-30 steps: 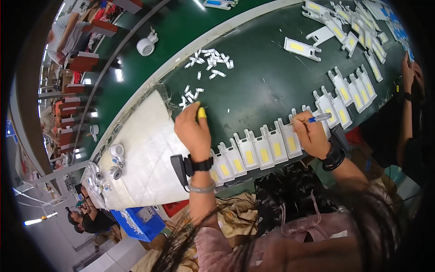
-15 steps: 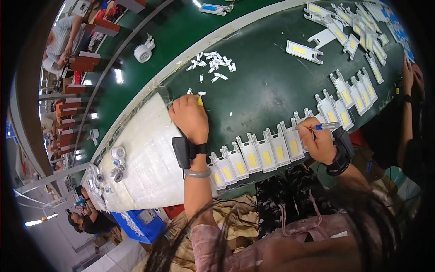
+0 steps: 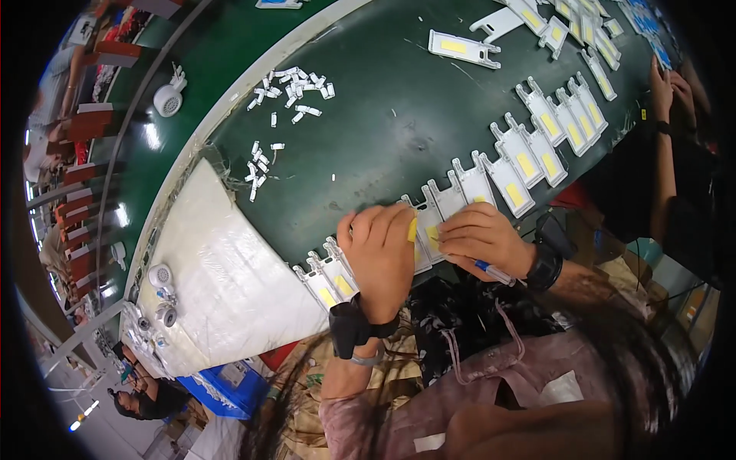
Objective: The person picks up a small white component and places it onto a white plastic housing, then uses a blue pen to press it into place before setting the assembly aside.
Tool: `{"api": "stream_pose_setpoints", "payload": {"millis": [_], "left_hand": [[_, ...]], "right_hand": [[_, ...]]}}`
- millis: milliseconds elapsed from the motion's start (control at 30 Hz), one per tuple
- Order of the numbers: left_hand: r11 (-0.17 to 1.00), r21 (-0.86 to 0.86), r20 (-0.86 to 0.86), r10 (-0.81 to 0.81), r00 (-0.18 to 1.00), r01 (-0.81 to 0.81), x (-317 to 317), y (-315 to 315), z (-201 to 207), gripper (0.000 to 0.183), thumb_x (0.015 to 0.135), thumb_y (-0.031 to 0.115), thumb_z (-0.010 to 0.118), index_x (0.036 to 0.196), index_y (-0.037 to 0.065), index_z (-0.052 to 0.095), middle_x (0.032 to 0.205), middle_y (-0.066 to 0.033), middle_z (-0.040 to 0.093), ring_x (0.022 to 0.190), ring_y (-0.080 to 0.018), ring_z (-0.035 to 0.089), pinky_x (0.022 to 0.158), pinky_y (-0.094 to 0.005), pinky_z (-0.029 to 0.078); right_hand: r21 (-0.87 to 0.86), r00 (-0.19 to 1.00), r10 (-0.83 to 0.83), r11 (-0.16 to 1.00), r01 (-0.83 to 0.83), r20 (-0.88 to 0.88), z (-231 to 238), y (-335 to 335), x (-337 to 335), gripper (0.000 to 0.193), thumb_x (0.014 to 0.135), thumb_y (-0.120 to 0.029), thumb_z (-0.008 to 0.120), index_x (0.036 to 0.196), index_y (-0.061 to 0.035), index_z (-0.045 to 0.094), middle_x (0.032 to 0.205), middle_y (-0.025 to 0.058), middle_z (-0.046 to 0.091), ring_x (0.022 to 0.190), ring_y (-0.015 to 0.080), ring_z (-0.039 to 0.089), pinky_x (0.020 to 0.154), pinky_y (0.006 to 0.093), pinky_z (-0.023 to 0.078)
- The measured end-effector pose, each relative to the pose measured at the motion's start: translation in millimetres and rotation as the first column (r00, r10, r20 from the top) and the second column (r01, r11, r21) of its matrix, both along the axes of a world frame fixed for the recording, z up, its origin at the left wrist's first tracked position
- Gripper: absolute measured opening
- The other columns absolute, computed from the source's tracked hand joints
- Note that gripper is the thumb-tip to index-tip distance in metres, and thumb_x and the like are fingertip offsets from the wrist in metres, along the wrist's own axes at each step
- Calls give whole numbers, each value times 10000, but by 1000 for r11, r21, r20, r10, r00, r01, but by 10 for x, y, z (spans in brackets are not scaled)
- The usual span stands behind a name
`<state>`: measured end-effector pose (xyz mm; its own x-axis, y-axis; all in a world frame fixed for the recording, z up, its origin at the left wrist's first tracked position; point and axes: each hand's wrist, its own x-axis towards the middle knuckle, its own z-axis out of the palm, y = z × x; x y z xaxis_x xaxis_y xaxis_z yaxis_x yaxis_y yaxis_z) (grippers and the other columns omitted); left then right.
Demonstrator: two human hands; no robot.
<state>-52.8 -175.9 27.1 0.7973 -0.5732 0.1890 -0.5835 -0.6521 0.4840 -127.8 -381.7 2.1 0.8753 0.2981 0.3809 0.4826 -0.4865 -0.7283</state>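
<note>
My left hand [image 3: 379, 257] pinches a small yellow strip [image 3: 412, 229]: light, flexible; hold its edges. My right hand [image 3: 483, 238] grips a blue pen [image 3: 494, 271], fingertips on the white plate [image 3: 431, 234] beneath.

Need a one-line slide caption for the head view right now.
Left hand and right hand, gripping a blue pen, meet over white yellow-centred parts on the green table.

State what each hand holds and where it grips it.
The right hand has a blue pen tucked under its fingers, gripped mid-barrel, while pressing on a white panel. The left hand pinches a small yellow piece at its lower end.
</note>
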Motion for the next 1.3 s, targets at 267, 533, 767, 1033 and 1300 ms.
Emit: {"api": "stream_pose_setpoints", "payload": {"millis": [267, 533, 767, 1033, 1300], "left_hand": [[997, 63, -7, 43, 999, -42, -42, -120, -94, 271, 751, 80, 679, 1018, 119, 695, 1219, -16, 605, 1222, -251, 508, 1103, -502, 284], [978, 208, 166, -21, 986, -14, -102, -216, -107, 250, 731, 99, 712, 977, 131, 679, 1220, -19, 596, 1226, -264, 514, 1090, -524, 306], [956, 282, 345, -22, 938, -81, -220, -235, -185, 178, 830, 132, 630, 997, 102, 685, 1285, -29, 610, 1258, -272, 529, 1114, -530, 262], [866, 499, 132, -115, 985, 34, -379, -122, -187, 435, 919, 220, 546, 1321, 65, 606, 1552, -53, 422, 1437, -280, 362, 1162, -551, 190], [949, 311, 49, -75, 996, 56, -322, -64, -268, 468, 895, 256, 643, 1321, 73, 580, 1506, -40, 454, 1399, -290, 376, 1146, -556, 194]], "right_hand": [[-7, 999, -46, 999, 46, -12, -74, -1, -19, 307, 741, -14, 775, 1022, -78, 668, 1015, 52, 688, 991, 236, 658, 844, 369, 477], [12, 997, -72, 997, 73, -27, -53, 6, -13, 274, 762, -30, 775, 1001, -90, 657, 1025, 48, 690, 985, 233, 655, 829, 364, 472], [35, 997, -49, 998, 51, -58, -75, 14, -30, 251, 784, -24, 763, 1006, -80, 661, 1055, 75, 696, 999, 253, 656, 821, 384, 465], [34, 997, -29, 999, 32, -70, -83, -7, -62, 246, 776, -12, 752, 1000, -73, 671, 1006, 71, 714, 990, 242, 671, 807, 369, 466], [129, 991, -35, 990, 52, -131, -6, -42, -13, 172, 827, -6, 691, 993, -51, 687, 988, 81, 706, 914, 252, 658, 771, 365, 466]]}}
